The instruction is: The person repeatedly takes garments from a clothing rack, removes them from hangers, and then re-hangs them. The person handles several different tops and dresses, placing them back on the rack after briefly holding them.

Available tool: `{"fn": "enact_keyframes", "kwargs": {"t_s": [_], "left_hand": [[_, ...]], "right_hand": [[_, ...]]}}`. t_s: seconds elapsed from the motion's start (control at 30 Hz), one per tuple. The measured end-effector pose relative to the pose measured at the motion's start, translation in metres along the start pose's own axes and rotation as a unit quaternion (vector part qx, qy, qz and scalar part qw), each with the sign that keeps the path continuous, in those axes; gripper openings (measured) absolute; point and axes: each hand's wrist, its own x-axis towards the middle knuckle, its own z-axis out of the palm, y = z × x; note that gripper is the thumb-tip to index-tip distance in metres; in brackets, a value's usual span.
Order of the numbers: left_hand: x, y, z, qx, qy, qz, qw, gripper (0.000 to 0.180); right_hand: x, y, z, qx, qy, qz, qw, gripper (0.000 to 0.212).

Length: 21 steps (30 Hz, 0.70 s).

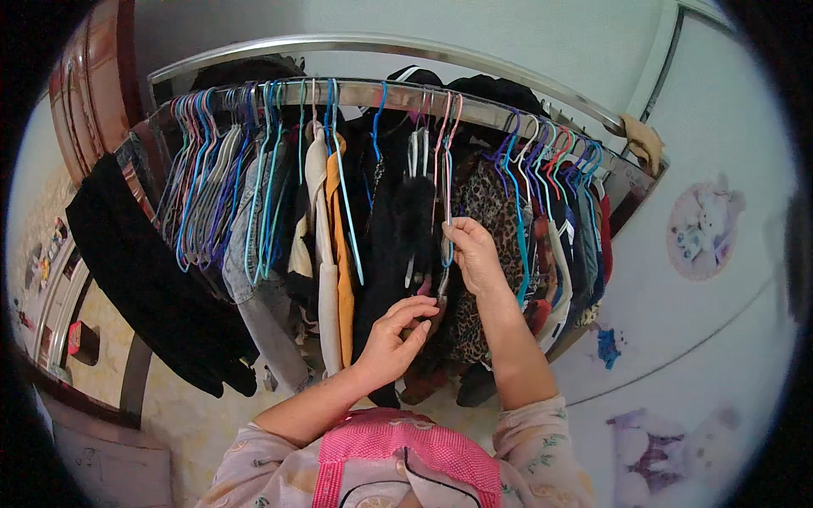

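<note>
My right hand (474, 254) is closed, with thumb and fingertips pinching the lower end of a thin clothes hanger (449, 182) on the metal rail. Pink hangers hang close against it, so which hanger is gripped is hard to separate. Lower and to the left, my left hand (396, 339) has its fingers stretched out and its thumb apart. Its fingertips reach the edge of a dark garment below the hanger. A fuzzy black garment (412, 220) hangs just left of my right hand, and a leopard-print garment (487, 229) hangs to the right.
Bare hangers (203, 195) crowd the rail's left part, beside a denim jacket (258, 203). Cream and orange garments (341, 296) hang left of centre. More clothes fill the right end. Black trousers (157, 288) drape at far left. A decorated white door (720, 313) stands on the right.
</note>
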Motion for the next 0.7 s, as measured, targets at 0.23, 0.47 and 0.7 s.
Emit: {"fn": "enact_keyframes", "kwargs": {"t_s": [0.23,0.47,0.7], "left_hand": [[-0.001,0.003,0.003,-0.010,-0.024,-0.031,0.999,0.019],[-0.001,0.008,0.005,-0.019,-0.024,-0.035,0.999,0.017],[0.002,0.013,0.009,-0.015,-0.018,-0.027,0.999,0.016]], "right_hand": [[-0.010,-0.021,-0.007,0.004,0.020,-0.021,1.000,0.017],[-0.016,-0.033,-0.013,0.018,-0.035,0.018,0.999,0.019],[-0.012,-0.045,-0.027,-0.195,-0.005,0.025,0.980,0.021]]}}
